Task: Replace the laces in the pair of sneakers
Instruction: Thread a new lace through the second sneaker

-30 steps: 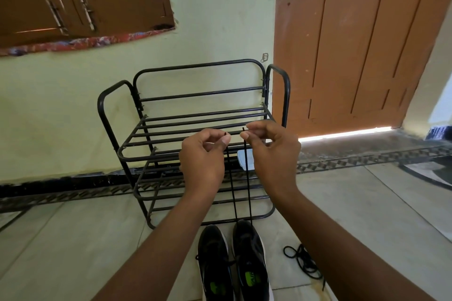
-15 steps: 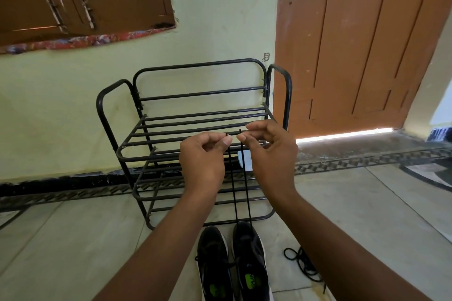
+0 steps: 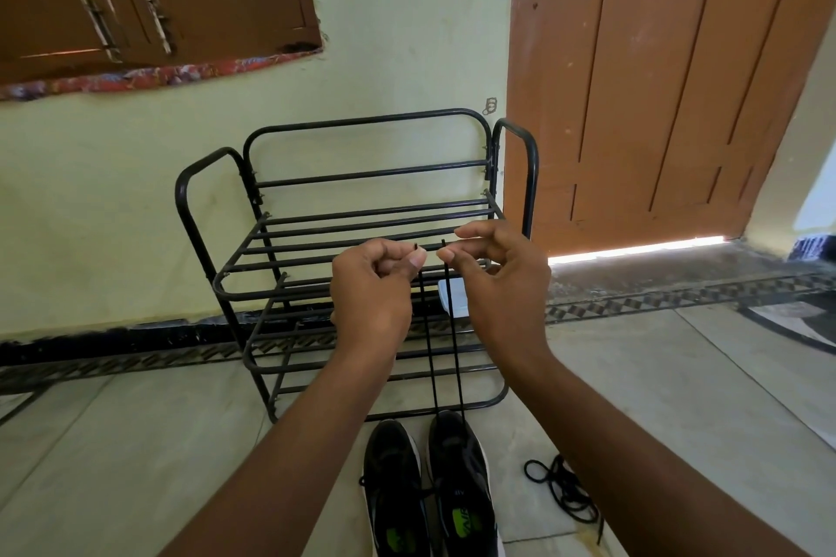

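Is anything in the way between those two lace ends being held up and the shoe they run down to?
Nothing visible. The left hand and right hand each pinch one end of the black lace, and both strands drop straight to the right-side sneaker. The shoe rack stands behind them, not across them.

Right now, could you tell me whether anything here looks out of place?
A loose black lace lies tangled on the floor right of the sneakers; otherwise nothing stands out.

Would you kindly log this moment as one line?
left hand: pinches lace end | right hand: pinches other end | lace: taut up from right sneaker | old lace: on floor
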### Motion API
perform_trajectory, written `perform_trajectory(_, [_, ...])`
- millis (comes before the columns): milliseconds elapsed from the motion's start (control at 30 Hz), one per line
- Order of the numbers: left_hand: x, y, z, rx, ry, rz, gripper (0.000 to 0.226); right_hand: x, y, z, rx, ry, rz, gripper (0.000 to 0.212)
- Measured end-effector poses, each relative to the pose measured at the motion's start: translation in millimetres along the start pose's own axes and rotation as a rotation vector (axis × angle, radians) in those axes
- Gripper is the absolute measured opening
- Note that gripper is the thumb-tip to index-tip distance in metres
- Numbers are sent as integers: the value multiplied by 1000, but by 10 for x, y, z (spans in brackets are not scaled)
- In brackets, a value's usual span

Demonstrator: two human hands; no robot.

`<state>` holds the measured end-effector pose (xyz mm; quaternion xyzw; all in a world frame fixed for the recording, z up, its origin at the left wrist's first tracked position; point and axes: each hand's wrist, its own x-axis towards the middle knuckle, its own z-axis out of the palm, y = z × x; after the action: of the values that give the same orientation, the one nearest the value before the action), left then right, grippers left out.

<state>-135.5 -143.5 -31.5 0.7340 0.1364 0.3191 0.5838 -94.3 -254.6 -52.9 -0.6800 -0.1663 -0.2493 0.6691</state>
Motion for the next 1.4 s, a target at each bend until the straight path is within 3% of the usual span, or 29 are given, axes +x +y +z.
perform_trajectory(667, [36,-39,-67,-52,-104,-6,2,24,44,-74,35,-55,4,19])
perform_trajectory(867, [145,-363,-223,-80,-199,-155,11,0,312,-252,30,-122,51,4])
perform_trajectory(1067, [147,-1207,-93,273,-458,-247,11,-93,1063,-405,-89,-336,205,3])
perform_trajectory(1267, [11,-2333,158,704,-803,-245,6,-511,2203,-396,-400,-557,325,3])
perform_trajectory(1400, [-111,-2759,314,928,-853,-171,25,-847,2697,-357,-601,-778,307,15])
